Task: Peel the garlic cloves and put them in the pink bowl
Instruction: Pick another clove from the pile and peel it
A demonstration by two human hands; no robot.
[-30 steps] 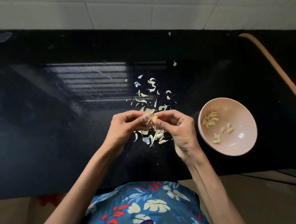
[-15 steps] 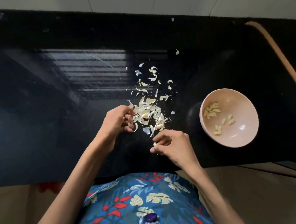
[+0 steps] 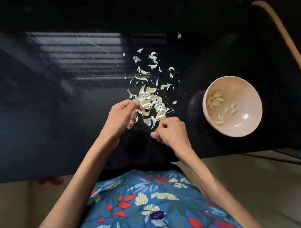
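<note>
Hands are apart now. One second ago both meet above the pile and work one clove between the fingertips. Half a second ago they separate, with a pale bit showing at the right fingertips.

The left hand is at the left edge of the pile of skins on the black surface. Its fingers are curled, with the tips in among the skins right beside a yellowish piece. Left grip is nearly closed; I cannot tell whether it has pinched anything.

The right hand has pulled back to the near side of the pile, low over the surface. Right grip is tight, fingers curled in with the thumb against the forefinger. What it holds is hidden. It is probably the clove just stripped, but I cannot tell.

The pink bowl stands upright to the right of the pile, apart from both hands. The peeled cloves lie inside, a cluster near the left wall and a few loose ones lower down. The amount looks the same across all three frames, so nothing has been dropped in during this second.

My read is that peeling of this clove is finished and the drop is not yet done. The left hand is already going for the next piece, so the right hand should cross to the bowl next. The clove is small and slick, so it could slip out on the way.
</note>
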